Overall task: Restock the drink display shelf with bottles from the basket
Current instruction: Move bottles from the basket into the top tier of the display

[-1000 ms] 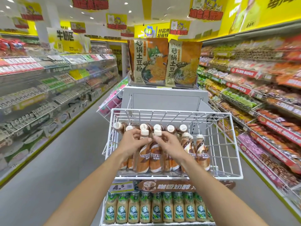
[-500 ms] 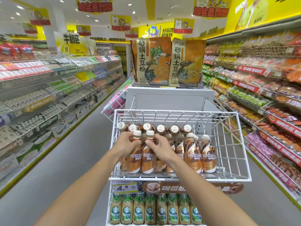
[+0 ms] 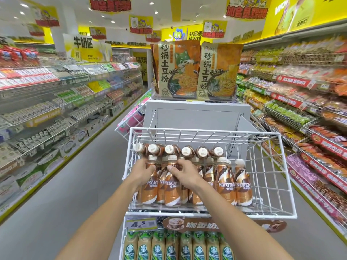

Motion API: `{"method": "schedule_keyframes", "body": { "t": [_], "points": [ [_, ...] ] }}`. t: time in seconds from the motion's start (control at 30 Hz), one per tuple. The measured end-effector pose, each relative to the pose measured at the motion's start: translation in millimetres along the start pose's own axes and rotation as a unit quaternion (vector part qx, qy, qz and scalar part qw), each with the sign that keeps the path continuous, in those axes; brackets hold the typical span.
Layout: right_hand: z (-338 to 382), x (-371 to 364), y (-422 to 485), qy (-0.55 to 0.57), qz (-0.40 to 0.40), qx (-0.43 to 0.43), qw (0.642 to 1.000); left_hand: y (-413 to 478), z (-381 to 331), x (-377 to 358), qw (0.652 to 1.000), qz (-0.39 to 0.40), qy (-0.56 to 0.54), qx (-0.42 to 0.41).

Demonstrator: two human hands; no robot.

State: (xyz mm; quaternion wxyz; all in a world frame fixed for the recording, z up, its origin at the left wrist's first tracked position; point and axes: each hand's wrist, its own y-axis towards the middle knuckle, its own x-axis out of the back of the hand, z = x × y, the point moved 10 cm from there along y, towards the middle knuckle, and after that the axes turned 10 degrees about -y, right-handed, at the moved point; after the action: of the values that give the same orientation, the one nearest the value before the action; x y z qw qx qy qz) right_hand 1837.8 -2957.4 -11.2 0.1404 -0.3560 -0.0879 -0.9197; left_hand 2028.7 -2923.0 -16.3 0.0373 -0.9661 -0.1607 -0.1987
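Observation:
A white wire display shelf [image 3: 266,215] holds brown Nescafe coffee bottles with white caps. Several stand upright at the front; a row behind lies tipped with caps [image 3: 185,151] facing me. My left hand [image 3: 142,170] grips the upper part of one upright bottle [image 3: 149,186] at the front left. Beside it, my right hand [image 3: 185,173] holds the neck of the neighbouring upright bottle [image 3: 172,188]. Two more upright bottles [image 3: 226,184] stand to the right. The basket is not in view.
Below the wire shelf stands a row of Starbucks bottles [image 3: 185,246] behind a 4.5 price tag [image 3: 140,224]. Noodle packs [image 3: 197,70] sit on top of the grey end unit. Stocked shelves line the aisles left [image 3: 56,109] and right [image 3: 300,109].
Both hands stay on the two front bottles. They have slid slightly lower on the necks as the bottles settle upright on the shelf. The view has shifted closer.

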Motion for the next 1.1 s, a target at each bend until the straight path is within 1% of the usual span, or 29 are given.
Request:
{"method": "schedule_keyframes", "body": {
  "t": [0.1, 0.2, 0.27, 0.33, 0.4, 0.53, 0.63, 0.7, 0.8, 0.9, 0.97, 1.1],
  "points": [
    [-6, -1, 2, 0.017, 0.008, -0.011, 1.0, 5, 6, -5, 1.0, 0.013, -0.02, 0.002],
    [-8, -2, 2, 0.014, 0.011, -0.017, 1.0, 5, 19, -9, 0.997, 0.012, -0.071, 0.034],
    [-8, -3, -2, 0.004, 0.001, -0.022, 1.0, 3, 25, -12, 0.994, 0.008, -0.102, 0.041],
    [-6, -2, -7, -0.006, -0.012, -0.023, 1.0, 3, 28, -15, 0.99, 0.003, -0.14, 0.034],
    [-2, -1, -11, -0.017, -0.022, -0.019, 0.999, 1, 25, -16, 0.99, -0.015, -0.143, 0.01],
    [9, 12, -20, -0.043, -0.042, -0.015, 0.998, -10, 2, -14, 0.996, -0.061, -0.023, -0.055],
    [19, 24, -33, -0.088, -0.039, -0.015, 0.995, -26, -11, -11, 0.991, -0.037, 0.115, -0.053],
    [26, 35, -42, -0.134, -0.039, 0.002, 0.99, -41, -25, -5, 0.975, -0.002, 0.21, -0.069],
    [33, 48, -64, -0.208, -0.003, 0.037, 0.977, -76, -49, 3, 0.942, 0.04, 0.316, -0.106],
    [34, 54, -93, -0.326, 0.048, 0.067, 0.942, -116, -68, 5, 0.899, 0.067, 0.409, -0.139],
    [34, 58, -116, -0.377, 0.065, 0.086, 0.92, -144, -76, 5, 0.877, 0.072, 0.451, -0.149],
    [28, 74, -169, -0.425, 0.067, 0.096, 0.898, -200, -92, -5, 0.858, 0.082, 0.485, -0.151]
  ]
}}
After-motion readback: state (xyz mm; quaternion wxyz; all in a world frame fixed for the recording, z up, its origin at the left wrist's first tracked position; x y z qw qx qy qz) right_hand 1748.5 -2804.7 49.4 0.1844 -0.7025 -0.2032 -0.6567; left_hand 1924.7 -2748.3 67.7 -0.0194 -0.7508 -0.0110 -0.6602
